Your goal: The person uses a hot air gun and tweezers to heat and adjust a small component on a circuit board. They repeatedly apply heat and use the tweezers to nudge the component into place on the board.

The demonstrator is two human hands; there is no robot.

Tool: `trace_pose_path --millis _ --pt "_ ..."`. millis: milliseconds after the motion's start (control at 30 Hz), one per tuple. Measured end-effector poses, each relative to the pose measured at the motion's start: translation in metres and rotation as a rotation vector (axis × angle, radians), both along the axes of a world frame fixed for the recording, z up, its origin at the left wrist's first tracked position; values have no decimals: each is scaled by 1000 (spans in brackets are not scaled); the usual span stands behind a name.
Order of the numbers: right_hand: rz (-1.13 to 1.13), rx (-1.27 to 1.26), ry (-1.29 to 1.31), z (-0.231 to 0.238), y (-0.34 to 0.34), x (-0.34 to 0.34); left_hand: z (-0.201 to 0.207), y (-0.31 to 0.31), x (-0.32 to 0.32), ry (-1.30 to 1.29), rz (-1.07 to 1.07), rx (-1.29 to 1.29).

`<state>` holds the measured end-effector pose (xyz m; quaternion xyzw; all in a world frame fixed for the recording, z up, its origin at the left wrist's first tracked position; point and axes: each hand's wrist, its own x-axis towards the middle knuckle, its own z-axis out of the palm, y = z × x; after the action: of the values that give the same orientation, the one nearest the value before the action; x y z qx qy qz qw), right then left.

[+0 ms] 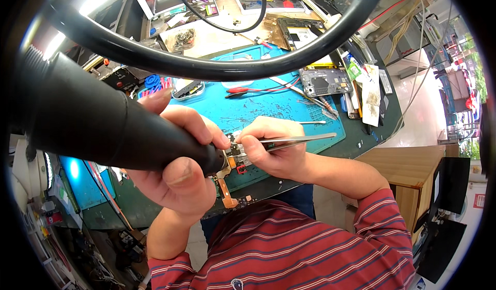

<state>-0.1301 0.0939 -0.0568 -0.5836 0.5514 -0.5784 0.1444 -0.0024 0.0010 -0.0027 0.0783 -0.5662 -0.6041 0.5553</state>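
Observation:
My left hand (181, 181) is wrapped round a black tapered cylinder (108, 119), its thumb below and fingers above. What kind of tool it is, I cannot tell. The narrow end is close to a small circuit board (235, 153); a fingertip lies at the board's edge. An orange flex cable (226, 193) runs from the board toward me. Pinched in my right hand (276, 153) are metal tweezers (310, 138), their rear end sticking out to the right. My fingers hide the tweezer tips. The board lies over a blue work mat (248, 109).
A thick black hose (232, 69) arches across the upper view. Farther back are an opened phone (324, 81), red and black clip leads (243, 91), a clear tub (187, 89) of parts and a trayful of tools (268, 1). A wooden cabinet (413, 171) stands at right.

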Motion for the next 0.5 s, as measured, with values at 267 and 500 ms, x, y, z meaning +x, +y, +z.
trace_pose_path --millis 267,500 --pt "-31 -20 -30 -1 -2 4 1 2 2 11 -4 31" --pt "-31 -17 -30 -1 -2 4 1 1 3 -2 17 22"
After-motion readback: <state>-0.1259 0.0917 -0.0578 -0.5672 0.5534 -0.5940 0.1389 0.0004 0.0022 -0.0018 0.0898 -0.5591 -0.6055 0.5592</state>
